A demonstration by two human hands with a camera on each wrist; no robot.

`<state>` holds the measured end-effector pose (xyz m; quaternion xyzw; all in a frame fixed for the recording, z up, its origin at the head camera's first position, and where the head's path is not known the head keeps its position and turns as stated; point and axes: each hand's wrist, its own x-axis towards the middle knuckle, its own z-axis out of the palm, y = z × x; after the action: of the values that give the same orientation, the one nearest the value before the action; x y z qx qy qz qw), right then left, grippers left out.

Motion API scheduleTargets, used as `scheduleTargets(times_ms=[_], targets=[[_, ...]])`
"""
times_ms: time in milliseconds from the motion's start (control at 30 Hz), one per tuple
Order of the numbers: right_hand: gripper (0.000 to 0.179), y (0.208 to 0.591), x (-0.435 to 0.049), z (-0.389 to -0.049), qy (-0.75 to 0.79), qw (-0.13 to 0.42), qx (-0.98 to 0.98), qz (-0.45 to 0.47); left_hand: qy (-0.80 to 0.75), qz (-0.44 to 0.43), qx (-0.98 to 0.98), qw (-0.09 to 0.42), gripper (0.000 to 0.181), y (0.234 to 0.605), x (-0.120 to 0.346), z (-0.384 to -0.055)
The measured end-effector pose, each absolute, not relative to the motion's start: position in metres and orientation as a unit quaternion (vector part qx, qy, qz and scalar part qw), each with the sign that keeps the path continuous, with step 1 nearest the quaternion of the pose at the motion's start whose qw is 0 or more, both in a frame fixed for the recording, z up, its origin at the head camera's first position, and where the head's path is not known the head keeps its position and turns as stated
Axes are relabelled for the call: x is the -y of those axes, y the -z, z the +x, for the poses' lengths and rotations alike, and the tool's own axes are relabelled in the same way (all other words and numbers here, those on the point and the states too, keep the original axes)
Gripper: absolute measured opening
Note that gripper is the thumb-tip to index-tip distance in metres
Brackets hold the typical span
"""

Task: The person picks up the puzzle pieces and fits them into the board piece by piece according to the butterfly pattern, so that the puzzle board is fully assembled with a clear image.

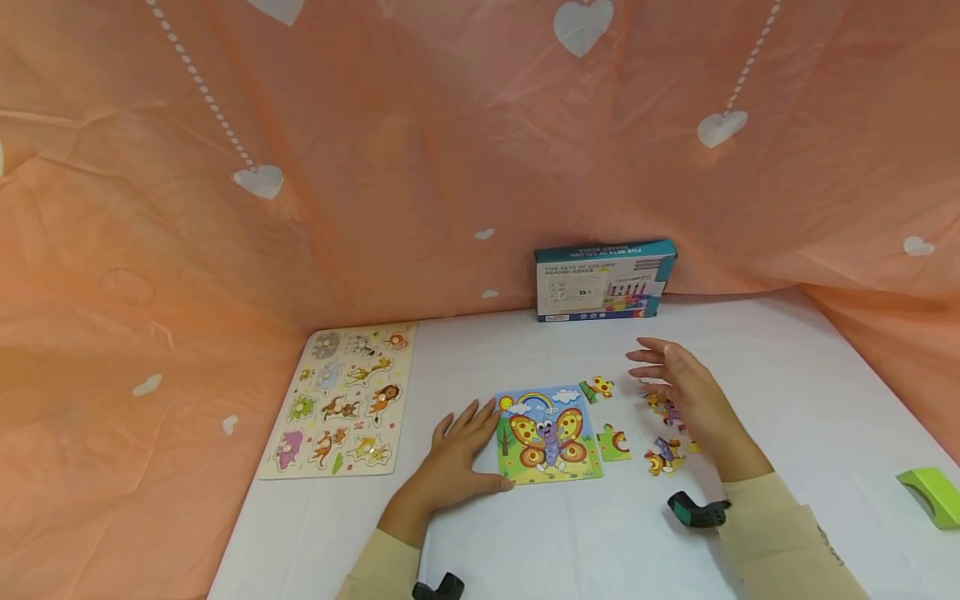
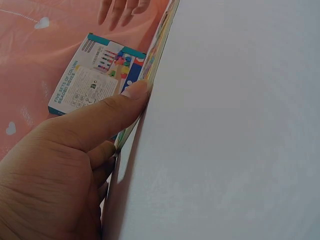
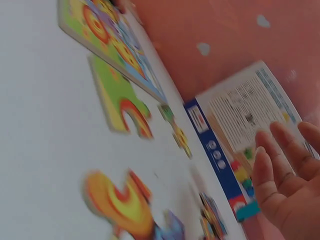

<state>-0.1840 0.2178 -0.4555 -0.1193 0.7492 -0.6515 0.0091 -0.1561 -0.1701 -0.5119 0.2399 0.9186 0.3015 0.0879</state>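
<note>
A square butterfly puzzle board point(image 1: 550, 433) lies on the white table in the head view. My left hand point(image 1: 463, 458) rests along its left edge, fingers fairly straight and thumb at the near left corner; the left wrist view shows the thumb point(image 2: 135, 90) touching the board's edge. My right hand point(image 1: 690, 392) hovers above loose puzzle pieces point(image 1: 663, 457), partly hiding them, and holds nothing. In the right wrist view its fingers point(image 3: 280, 160) are spread and slightly bent. A green puzzle piece point(image 1: 615, 443) lies beside the board's right edge, and a yellow-and-green piece point(image 1: 597, 388) near its far right corner.
An animal puzzle board point(image 1: 341, 404) lies at the left of the table point(image 1: 480, 350). At the back stands a bead-set box point(image 1: 603, 282) against the orange heart-patterned cloth point(image 1: 420, 167). A green arched block point(image 1: 932, 496) sits at the far right.
</note>
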Motion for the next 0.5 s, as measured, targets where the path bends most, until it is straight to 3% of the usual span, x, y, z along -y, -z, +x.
scheduleTargets(times_ms=[500], targets=[[0.051,0.473,-0.26,-0.188,0.698,-0.037,-0.712,-0.067,-0.304,0.236,-0.918,0.092,0.109,0.51,0.17,-0.155]])
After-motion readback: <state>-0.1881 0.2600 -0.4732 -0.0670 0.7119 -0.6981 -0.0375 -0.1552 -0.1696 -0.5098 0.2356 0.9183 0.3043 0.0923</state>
